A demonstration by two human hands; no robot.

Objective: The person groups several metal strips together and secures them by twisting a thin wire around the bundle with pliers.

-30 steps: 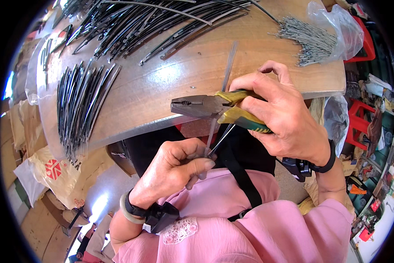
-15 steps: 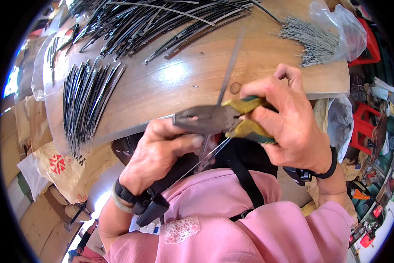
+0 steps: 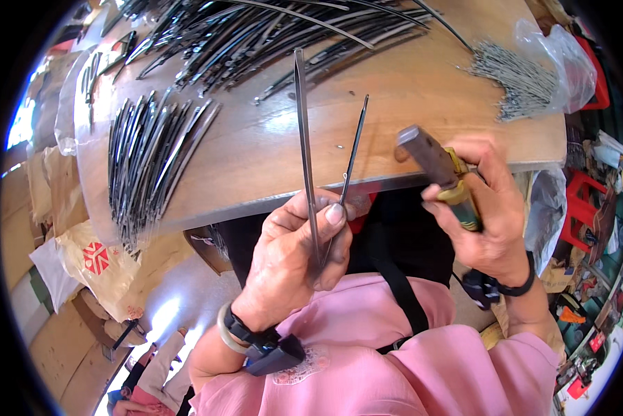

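Metal strips (image 3: 302,125), pliers (image 3: 429,154) held apart, table edge (image 3: 221,218)

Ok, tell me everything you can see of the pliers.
The pliers have a dark, metal-looking head and yellow-and-green handles that look plastic or rubber. Seen nearly edge-on, they point up and left in the picture, in front of the tabletop, apparently off it. The right hand holds them by the handles; nothing else visibly touches them. Whether the jaws are open cannot be told.
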